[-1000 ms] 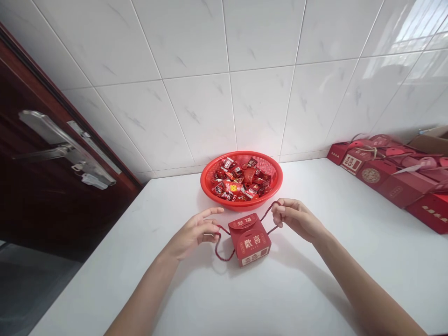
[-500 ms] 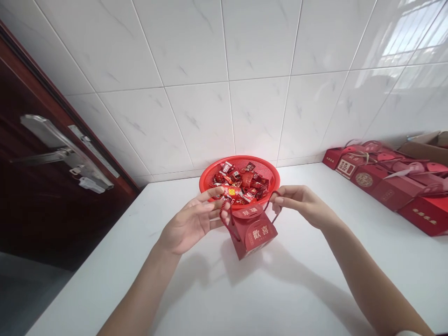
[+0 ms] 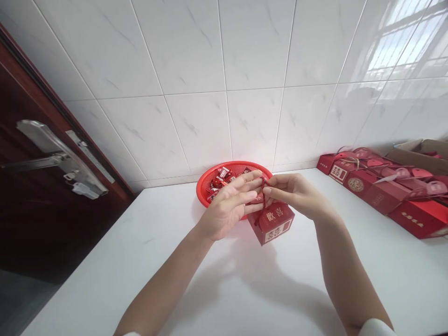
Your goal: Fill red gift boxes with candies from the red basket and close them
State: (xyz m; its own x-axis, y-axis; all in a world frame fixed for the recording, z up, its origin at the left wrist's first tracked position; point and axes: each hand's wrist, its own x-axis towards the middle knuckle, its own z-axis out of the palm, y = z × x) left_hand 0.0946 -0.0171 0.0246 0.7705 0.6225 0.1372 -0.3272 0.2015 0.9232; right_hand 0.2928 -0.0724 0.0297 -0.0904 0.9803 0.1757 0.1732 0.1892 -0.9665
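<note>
Raised red cardboard double-happiness gift box [image 3: 275, 223] off white tabletop [image 3: 164, 228] since the first frame and shifted it rightward; drew both hands nearly together. Pinched dark red cord handle [image 3: 264, 186] with thumb and fingertips of right hand [image 3: 296, 193]. Held left hand [image 3: 227, 207] mostly open, fingers extended, up against the cord; couldn't tell if gripping any of it. Hung box tilted, just below right fingertips. Saw red plastic basket [image 3: 199, 191] of wrapped candies [image 3: 223, 173] just beyond left hand, partly hidden; spotted more red gift boxes [image 3: 373, 189] well right of right hand.
</note>
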